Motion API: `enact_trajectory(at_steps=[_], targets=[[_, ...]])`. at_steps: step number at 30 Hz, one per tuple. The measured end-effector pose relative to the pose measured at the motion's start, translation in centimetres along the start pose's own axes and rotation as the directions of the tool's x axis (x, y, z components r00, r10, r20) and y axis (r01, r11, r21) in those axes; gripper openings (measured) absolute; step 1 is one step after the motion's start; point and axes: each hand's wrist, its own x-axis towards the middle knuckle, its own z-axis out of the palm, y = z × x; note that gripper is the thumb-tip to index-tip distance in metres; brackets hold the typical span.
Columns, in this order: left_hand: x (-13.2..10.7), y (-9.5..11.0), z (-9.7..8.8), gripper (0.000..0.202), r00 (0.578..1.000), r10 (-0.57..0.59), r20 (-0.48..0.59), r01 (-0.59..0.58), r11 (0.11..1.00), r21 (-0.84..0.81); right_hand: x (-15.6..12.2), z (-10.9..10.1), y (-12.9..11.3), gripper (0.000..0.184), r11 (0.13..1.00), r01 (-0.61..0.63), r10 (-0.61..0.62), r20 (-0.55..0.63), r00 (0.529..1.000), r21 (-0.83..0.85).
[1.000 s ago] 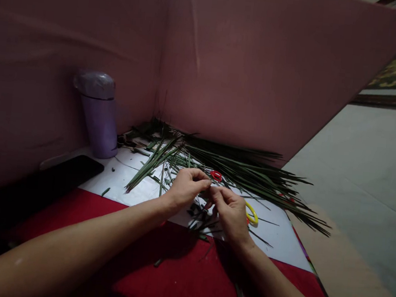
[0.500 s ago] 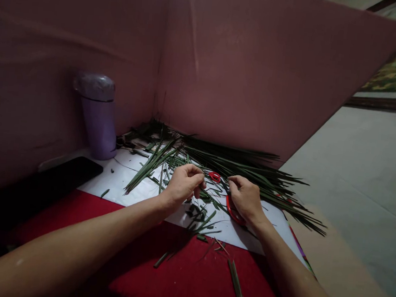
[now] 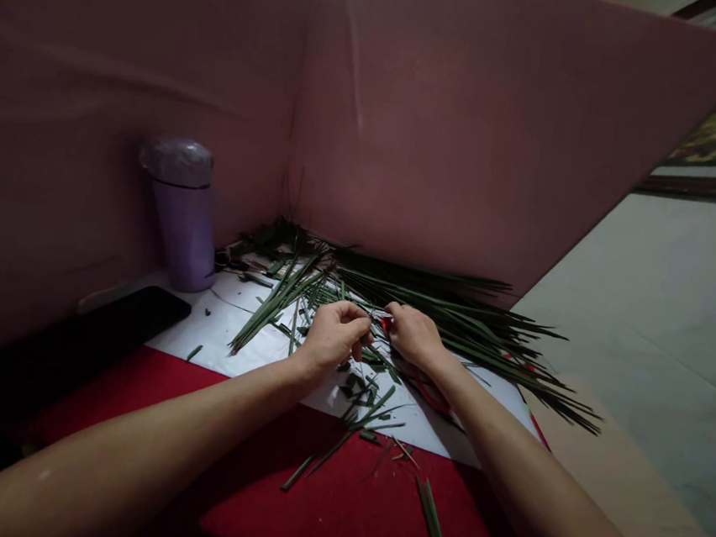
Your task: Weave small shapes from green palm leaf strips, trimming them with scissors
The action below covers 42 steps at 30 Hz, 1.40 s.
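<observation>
My left hand (image 3: 340,334) is closed in a pinch above the white sheet (image 3: 200,329). What its fingers hold, if anything, is too small and dark to make out. Just to its right, my right hand (image 3: 415,335) bends over a small red ring (image 3: 386,325), fingers closed at it and partly covering it. A larger red loop (image 3: 433,394) lies under my right wrist, mostly hidden. Cut bits of green leaf (image 3: 359,387) are scattered below the hands. Behind them lies a bundle of long, narrow green leaves (image 3: 455,307), and a shorter bunch (image 3: 275,303) is left of my left hand.
A purple tumbler (image 3: 184,231) with plastic over its top stands at the back left. A dark, flat phone-like object (image 3: 157,310) is in front of it. Red cloth (image 3: 335,503) with leaf scraps covers the near side. Pink walls (image 3: 421,139) close off the back.
My right hand has moved left and slightly away, from beside the larger red loop to the small red ring. My left hand keeps its pinch in nearly the same place.
</observation>
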Motion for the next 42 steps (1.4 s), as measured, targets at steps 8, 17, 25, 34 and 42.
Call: enact_trajectory(at_steps=[8, 17, 25, 34, 42], targets=[[0.0, -0.2, 0.0, 0.005, 1.0, 0.005, 0.01, -0.004, 0.999, -0.035, -3.0, -2.2, 0.7, 0.018, 0.978, -0.079, 0.085, -0.022, 0.996, 0.194], [0.1, -0.6, 0.0, 0.007, 1.0, 0.009, 0.03, -0.007, 0.997, -0.083, -8.0, -2.8, -2.6, 0.019, 0.781, 0.092, -0.066, -0.064, 0.996, 0.617], [0.0, -0.7, 0.2, 0.005, 0.997, 0.016, 0.073, -0.011, 0.998, -0.069, -8.3, -2.9, -3.6, 0.013, 0.821, 0.08, -0.022, -0.109, 0.994, 0.565], [0.1, -1.0, 0.3, 0.005, 0.997, 0.002, 0.071, 0.001, 0.999, -0.035, -8.3, -2.7, -3.7, 0.012, 0.778, 0.077, 0.0, -0.123, 0.992, 0.624], [-0.2, -0.6, 0.4, 0.006, 0.998, -0.003, 0.069, 0.006, 0.999, -0.04, -8.3, -2.5, -3.8, 0.014, 0.755, 0.068, 0.029, -0.137, 0.99, 0.652]])
